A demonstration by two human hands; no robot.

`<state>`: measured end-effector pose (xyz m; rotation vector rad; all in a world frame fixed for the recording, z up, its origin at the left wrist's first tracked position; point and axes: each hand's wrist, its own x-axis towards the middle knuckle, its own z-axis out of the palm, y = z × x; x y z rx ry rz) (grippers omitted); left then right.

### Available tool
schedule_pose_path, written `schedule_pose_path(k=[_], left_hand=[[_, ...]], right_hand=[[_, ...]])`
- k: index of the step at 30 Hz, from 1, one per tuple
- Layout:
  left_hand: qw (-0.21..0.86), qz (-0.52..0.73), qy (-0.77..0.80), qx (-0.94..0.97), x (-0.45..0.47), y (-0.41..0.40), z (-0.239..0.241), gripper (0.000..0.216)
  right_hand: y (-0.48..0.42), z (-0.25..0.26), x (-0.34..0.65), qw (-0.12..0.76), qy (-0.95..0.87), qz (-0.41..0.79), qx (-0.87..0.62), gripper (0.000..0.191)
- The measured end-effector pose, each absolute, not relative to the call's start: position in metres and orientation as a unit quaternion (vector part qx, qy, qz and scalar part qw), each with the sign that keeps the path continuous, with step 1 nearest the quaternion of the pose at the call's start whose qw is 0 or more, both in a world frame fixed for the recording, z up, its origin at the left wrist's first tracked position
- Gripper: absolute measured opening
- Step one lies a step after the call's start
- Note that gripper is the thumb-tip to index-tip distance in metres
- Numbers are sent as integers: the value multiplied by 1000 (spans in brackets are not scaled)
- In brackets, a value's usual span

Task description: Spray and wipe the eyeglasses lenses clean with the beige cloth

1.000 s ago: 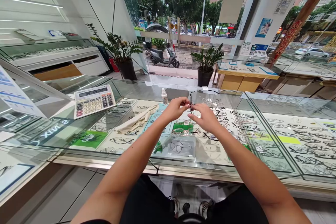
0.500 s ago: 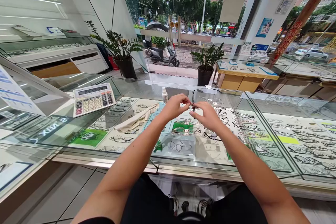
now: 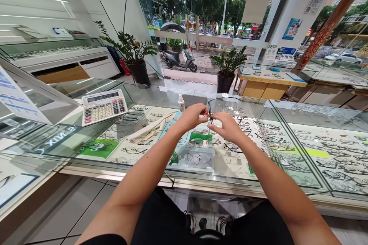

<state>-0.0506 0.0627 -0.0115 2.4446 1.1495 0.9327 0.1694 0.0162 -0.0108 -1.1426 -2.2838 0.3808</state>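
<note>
1 pair of dark eyeglasses [image 3: 209,108] is held over a glass display counter [image 3: 230,188], mid-frame.
On my remote feed, the eyeglasses stand between both hands: the right hand [image 3: 225,124] pinches them by its fingertips; the left hand [image 3: 194,116] curls just beside, though I cannot tell whether it grips. A white spray bottle [image 3: 181,104] stands beyond.

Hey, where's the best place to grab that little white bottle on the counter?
Probably around the bottle's body, below its narrower top, coming from your left. It stands upright, the body gives fingers more to wrap than the top, and your left hand is close by on its right.
</note>
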Motion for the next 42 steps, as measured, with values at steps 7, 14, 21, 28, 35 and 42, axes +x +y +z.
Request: schedule_pose_path(k=[7,14,21,28,35,42], left_hand=[[159,328,412,835,-47,60,-11,3],[262,318,403,817,-50,65,-14,8],[374,300,357,801,-57,73,-12,22],[331,398,399,757,-82,82,1,27],[73,593,526,605,-95,102,-21,19],[178,496,658,537,-104,121,-53,75]], right_hand=[[15,-10,167,247,-865,71,-431,36],[7,-4,162,180,-877,-53,-442,33],[2,4,161,125,-886,-121,-430,26],[13,14,184,247,-836,17,-490,39],[20,9,185,342,-782,170,-492,27],[21,6,183,385,-762,226,-470,32]])
